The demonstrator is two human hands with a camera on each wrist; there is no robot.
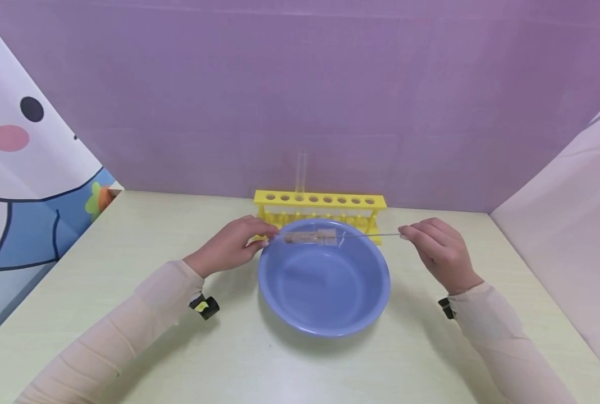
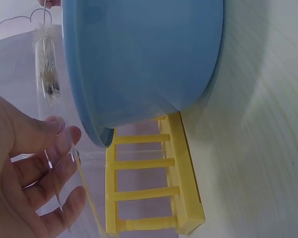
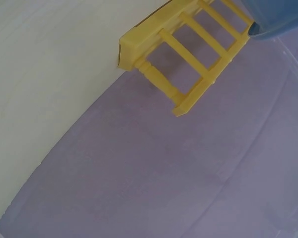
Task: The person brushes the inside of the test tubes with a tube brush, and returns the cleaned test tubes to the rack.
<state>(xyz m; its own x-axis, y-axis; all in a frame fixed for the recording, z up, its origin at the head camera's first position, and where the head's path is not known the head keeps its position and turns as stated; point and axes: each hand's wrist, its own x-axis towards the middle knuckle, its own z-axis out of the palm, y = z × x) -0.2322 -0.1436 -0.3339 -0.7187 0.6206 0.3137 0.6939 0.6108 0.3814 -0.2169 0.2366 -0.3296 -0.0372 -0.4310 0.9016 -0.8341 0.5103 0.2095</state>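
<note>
My left hand pinches a clear test tube between thumb and fingers, near its closed end. The tube lies roughly level above the far part of a blue basin, mouth toward the right. A test tube brush has its bristles partly inside the tube, with some showing at the mouth. From there its thin wire handle runs right to my right hand, which pinches its end between thumb and fingers. The right wrist view does not show that hand.
Behind the basin stands a yellow test tube rack, partly hidden by the basin. Another clear test tube stands upright in one of its holes. A purple panel closes off the back of the pale table.
</note>
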